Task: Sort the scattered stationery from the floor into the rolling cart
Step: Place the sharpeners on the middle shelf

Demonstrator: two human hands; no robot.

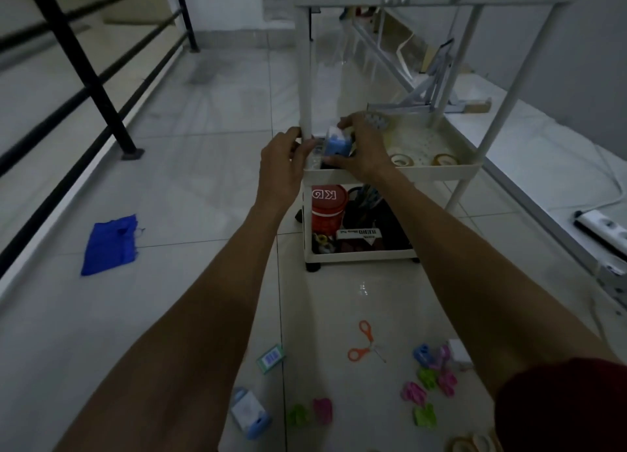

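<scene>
step: right hand [359, 153] grips blue dispenser [336, 144] at front-left corner of cart tray [441, 173] | left hand [283, 161]: grip can't tell | next: release, grab scissors [364, 344]

Looks like a home, seemingly a landing beside a stairwell. Shows pale glossy floor tiles [203, 187], a black metal railing [84, 75] along the floor's left edge, and white steps [237, 7] rising past its far end. Holds a small white plastic cart [441, 172] stocked with household odds: a red tin [327, 211], rolls of tape [402, 160]. Has a white power strip [600, 226] with its cable along the right edge, folded metal brackets [427, 92] behind the cart, a blue cloth [110, 244] and orange scissors [363, 344] loose on the tiles. Dimly lit.
</scene>
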